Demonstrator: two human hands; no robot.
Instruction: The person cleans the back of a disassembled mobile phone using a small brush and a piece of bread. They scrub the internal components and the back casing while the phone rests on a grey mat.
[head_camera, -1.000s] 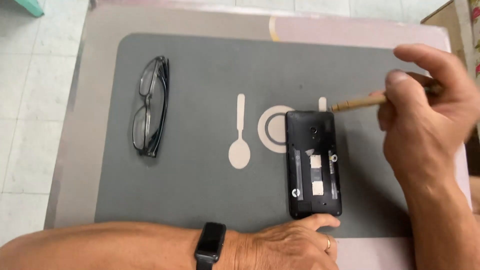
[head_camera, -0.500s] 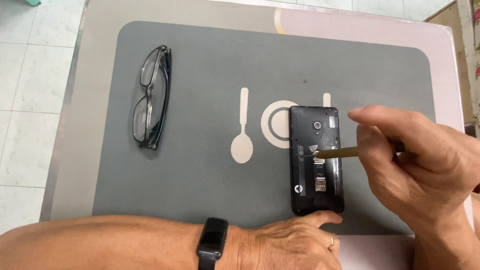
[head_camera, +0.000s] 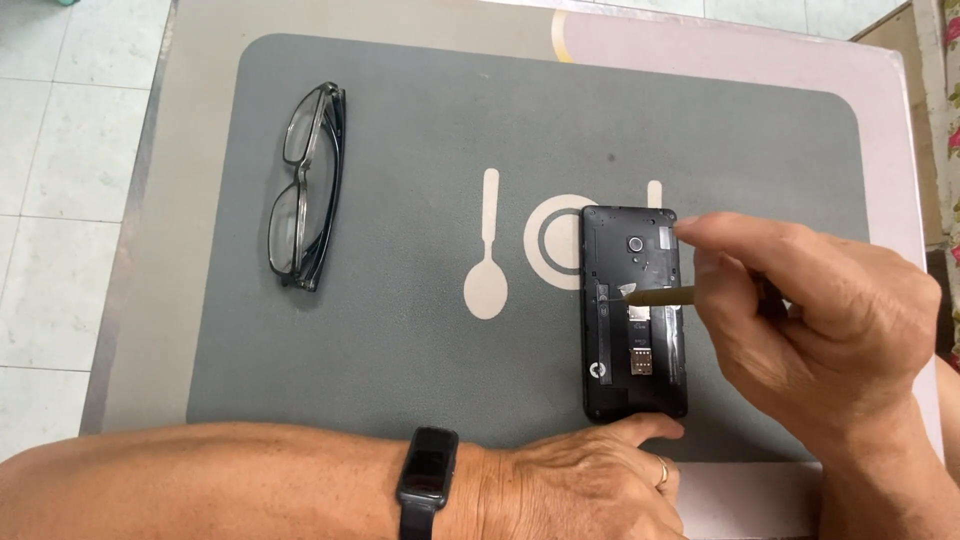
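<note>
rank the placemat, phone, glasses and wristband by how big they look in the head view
1. grey placemat, by far the largest
2. black phone and folded glasses: they look similar in length, so no clear order
3. black wristband, smallest

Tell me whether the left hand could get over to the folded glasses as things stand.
Probably yes. The left hand rests at the near end of the opened phone, and the grey mat between it and the glasses lies bare. It would have to let go of the phone, which the right hand is probing with a thin tool.
</note>
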